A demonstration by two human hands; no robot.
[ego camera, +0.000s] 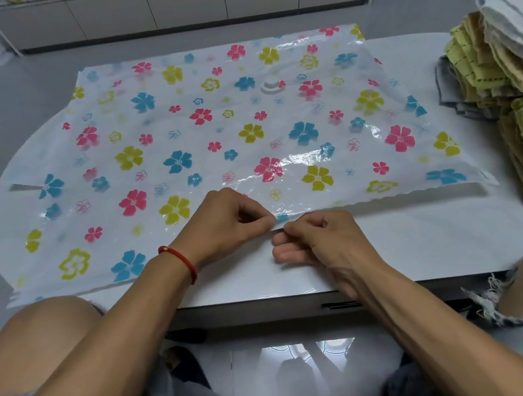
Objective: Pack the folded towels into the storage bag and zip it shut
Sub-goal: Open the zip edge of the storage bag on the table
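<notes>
A flat plastic storage bag (175, 136) printed with pink, blue and yellow flowers lies spread over the white table (431, 239). Its white round valve (271, 85) sits near the far middle. My left hand (226, 224) pinches the bag's near edge between thumb and fingers. My right hand (318, 240) pinches the same edge just to the right, the two hands almost touching. Stacks of folded towels (513, 110), yellow-green and tan with a white one on top, stand at the table's right end, outside the bag.
The bag overhangs the table's left and far edges. A long white cabinet (187, 0) runs along the far wall across grey floor. My knees flank the table's near edge, with a drawer handle (338, 304) between them.
</notes>
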